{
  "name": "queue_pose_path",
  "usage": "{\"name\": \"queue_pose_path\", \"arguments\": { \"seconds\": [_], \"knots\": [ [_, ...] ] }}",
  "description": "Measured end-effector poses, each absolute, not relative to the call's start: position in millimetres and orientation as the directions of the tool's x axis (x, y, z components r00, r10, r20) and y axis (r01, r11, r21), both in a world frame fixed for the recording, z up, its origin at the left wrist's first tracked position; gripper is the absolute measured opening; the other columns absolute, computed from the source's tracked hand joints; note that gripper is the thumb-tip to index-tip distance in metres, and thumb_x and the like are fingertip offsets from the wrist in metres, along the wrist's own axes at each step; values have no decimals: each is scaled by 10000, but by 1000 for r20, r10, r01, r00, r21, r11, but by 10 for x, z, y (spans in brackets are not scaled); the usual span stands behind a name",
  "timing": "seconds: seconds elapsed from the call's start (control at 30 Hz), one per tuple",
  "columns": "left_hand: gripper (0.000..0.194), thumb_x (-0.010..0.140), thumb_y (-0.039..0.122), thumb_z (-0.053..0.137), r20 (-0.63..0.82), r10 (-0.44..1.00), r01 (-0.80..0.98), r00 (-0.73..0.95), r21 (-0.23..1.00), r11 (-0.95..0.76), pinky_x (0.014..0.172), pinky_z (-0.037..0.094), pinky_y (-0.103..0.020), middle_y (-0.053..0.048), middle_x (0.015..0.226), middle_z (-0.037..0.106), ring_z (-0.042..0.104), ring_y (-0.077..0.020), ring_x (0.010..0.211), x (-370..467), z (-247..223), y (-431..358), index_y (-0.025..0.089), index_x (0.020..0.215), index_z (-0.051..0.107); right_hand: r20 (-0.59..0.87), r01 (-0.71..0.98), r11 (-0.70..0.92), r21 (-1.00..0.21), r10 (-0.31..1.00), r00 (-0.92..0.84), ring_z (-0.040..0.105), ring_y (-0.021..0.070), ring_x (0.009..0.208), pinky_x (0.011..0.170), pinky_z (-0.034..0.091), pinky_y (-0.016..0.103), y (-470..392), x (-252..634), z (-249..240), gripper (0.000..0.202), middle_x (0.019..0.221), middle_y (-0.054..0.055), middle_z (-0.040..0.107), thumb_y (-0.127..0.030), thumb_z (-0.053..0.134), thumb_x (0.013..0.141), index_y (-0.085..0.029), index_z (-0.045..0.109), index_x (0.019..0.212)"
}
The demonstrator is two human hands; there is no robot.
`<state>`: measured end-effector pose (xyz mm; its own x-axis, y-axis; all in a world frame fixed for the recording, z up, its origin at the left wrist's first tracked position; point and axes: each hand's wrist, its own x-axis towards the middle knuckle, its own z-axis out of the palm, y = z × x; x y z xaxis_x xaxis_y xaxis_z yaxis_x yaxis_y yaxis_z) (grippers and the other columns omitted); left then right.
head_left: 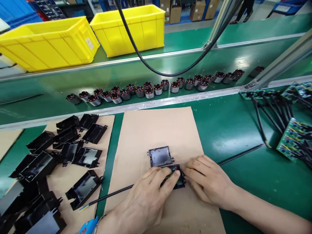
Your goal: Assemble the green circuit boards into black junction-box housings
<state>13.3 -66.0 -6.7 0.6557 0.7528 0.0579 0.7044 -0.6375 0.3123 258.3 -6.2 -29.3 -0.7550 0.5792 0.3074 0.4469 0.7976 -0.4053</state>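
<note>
A small black plastic box point(180, 184) with a circuit board inside lies on the cardboard sheet point(158, 126). My left hand point(151, 191) grips it from the left, thumb and forefinger reaching over the board. My right hand point(209, 180) is closed at its right end, fingertips against the edge; what lies under them is hidden. One black cable point(117, 192) runs out left from under my left hand, its bared coloured wires at the tip. Another black cable point(241, 154) emerges behind my right hand. Just beyond the box rests a flat black cover point(160, 156), inner side up.
Several black plastic housings point(84, 188) lie heaped at the left. Circuit boards with cables point(294, 139) are on the right. A row of copper-wound motor stators point(149, 93) stands behind the metal rail. Yellow bins point(131, 32) sit further back, and a black cable loop point(170, 74) hangs in front.
</note>
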Motion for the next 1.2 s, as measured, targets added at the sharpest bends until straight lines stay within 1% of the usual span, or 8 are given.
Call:
{"name": "queue_pose_path", "arguments": {
  "seconds": [0.1, 0.27, 0.33, 0.53, 0.67, 0.83, 1.07, 1.2],
  "knots": [
    [665, 759, 70, 450, 4, 740, 720, 672, 226, -656, 1031, 396, -424, -66, 1377, 532, 517, -263, 1082, 219, -79, -699, 115, 1421, 423, 315, 428, 772, -469, 599, -736, 496, 195, 806, 706, 395, 351, -54, 2579, -267, 181, 905, 81, 626, -104, 510, 891, -141, 634, 1018],
    [553, 776, 49, 418, 15, 710, 708, 704, 63, -703, 1017, 385, -395, -53, 1425, 501, 494, -272, 1072, 314, -113, -725, 66, 1316, 537, 318, 407, 793, -454, 571, -757, 463, 186, 755, 671, 371, 348, -50, 2573, -247, 180, 827, 68, 616, -99, 478, 914, -143, 648, 955],
    [556, 777, 53, 425, -2, 712, 709, 702, 99, -698, 1024, 380, -399, -55, 1422, 502, 496, -268, 1070, 313, -93, -710, 73, 1323, 529, 320, 407, 791, -456, 573, -754, 465, 183, 752, 668, 364, 347, -49, 2571, -248, 177, 819, 64, 617, -105, 477, 922, -149, 649, 928],
    [573, 833, 129, 493, 99, 821, 730, 562, 409, -548, 1030, 402, -425, -115, 1338, 512, 476, -269, 1157, 147, 163, -645, 135, 1401, 417, 266, 428, 756, -496, 601, -753, 495, 199, 819, 713, 380, 356, -30, 2623, -248, 182, 892, 68, 621, -145, 505, 925, -169, 637, 1048],
    [660, 820, 266, 636, 81, 909, 819, 410, 405, -406, 957, 470, -480, -153, 1331, 483, 468, -316, 1175, 35, 234, -627, 161, 1420, 382, 293, 425, 765, -484, 600, -744, 488, 207, 834, 728, 384, 361, -26, 2647, -281, 179, 901, 73, 615, -170, 528, 926, -157, 627, 1075],
    [488, 836, 198, 652, 26, 889, 770, 456, 489, -410, 953, 493, -451, -112, 1179, 567, 485, -280, 1120, 7, 119, -586, 171, 1305, 518, 327, 397, 814, -423, 546, -772, 443, 193, 757, 676, 374, 343, -30, 2590, -360, 272, 821, 74, 585, -35, 400, 917, -126, 647, 980],
    [489, 838, 159, 646, 46, 874, 714, 484, 556, -425, 993, 458, -484, -121, 1197, 548, 464, -281, 1147, 14, 87, -580, 159, 1314, 531, 356, 378, 862, -339, 489, -796, 405, 205, 715, 627, 351, 346, -65, 2510, -372, 314, 751, 75, 546, -13, 361, 905, -112, 657, 873],
    [526, 842, 152, 642, 31, 879, 727, 475, 548, -412, 1024, 431, -475, -114, 1248, 510, 432, -273, 1196, -24, 117, -604, 183, 1341, 477, 341, 386, 851, -357, 503, -794, 409, 199, 715, 630, 345, 345, -61, 2535, -345, 283, 754, 64, 546, -33, 385, 915, -124, 647, 862]
  ]
}}
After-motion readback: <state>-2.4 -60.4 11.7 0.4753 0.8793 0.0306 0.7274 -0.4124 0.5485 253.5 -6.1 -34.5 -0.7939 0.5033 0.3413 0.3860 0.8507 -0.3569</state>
